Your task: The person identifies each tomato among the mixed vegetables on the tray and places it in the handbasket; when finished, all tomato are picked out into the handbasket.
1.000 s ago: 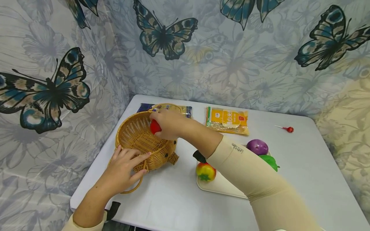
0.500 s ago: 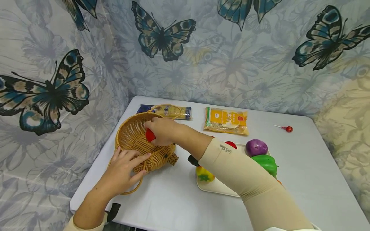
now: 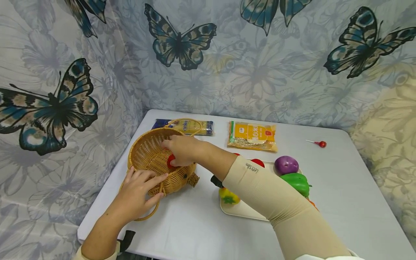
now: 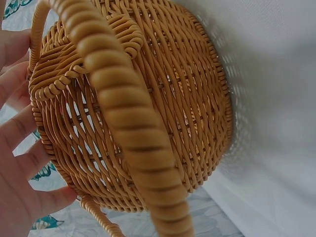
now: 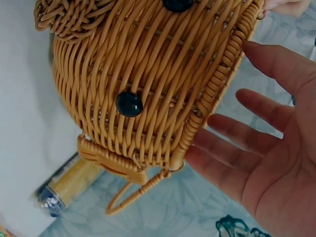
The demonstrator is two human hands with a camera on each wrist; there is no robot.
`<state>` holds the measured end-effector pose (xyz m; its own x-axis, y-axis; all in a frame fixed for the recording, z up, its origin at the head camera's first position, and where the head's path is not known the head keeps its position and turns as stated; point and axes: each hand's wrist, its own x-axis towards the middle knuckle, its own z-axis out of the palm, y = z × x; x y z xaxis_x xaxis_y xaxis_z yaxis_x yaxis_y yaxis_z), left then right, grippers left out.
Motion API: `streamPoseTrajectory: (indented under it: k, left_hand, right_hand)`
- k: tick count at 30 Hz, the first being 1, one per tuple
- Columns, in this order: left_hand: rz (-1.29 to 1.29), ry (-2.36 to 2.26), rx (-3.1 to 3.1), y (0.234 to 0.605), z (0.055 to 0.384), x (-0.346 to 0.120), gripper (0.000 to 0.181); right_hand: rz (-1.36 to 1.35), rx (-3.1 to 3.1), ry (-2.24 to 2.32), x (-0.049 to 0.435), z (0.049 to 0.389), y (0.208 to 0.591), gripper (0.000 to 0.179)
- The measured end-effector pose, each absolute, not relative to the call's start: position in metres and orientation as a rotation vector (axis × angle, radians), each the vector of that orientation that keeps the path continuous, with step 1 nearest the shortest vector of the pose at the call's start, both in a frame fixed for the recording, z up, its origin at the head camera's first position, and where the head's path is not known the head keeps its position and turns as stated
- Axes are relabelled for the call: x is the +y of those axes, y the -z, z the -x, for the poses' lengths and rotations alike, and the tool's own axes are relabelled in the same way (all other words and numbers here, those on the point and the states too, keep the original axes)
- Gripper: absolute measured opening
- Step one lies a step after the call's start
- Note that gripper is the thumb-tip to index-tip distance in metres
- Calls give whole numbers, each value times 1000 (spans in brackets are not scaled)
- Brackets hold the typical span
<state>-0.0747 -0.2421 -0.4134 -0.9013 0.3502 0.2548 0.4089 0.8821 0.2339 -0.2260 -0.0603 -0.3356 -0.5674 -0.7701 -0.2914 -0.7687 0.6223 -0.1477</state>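
Note:
A wicker basket [image 3: 175, 184] with dark button eyes stands at the table's left, its mouth facing up. Resting on its near rim with spread fingers is my left hand [image 3: 139, 191]; the left wrist view shows those fingertips along the woven edge. My right hand [image 3: 184, 150] reaches over the basket's mouth. Its fingers [image 5: 247, 131] look extended and loose in the right wrist view, with nothing visible between them. Below that hand, inside the basket, a red roundish thing [image 3: 170, 161] shows in part; its kind is hidden.
A cream tray [image 3: 245, 213] carries a yellow-red toy pepper [image 3: 229, 196], a green pepper [image 3: 296, 182], a purple roundish vegetable [image 3: 286, 165] and red things [image 3: 258, 162], partly behind my right sleeve. Behind lie a pasta packet [image 3: 195, 127], a yellow grain bag [image 3: 252, 135] and a lollipop [image 3: 321, 144].
My right hand has moved slightly left and lower into the basket, and its fingers have let go of the red thing, which now sits lower. My left hand stays on the rim.

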Motion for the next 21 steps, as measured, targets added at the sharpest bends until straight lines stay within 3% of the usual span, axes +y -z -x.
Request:
streamPoseTrajectory:
  k: [21]
  left_hand:
    - [555, 447, -2878, 411, 74, -238, 56]
  right_hand:
    - [1103, 2597, 68, 0, 235, 310, 67]
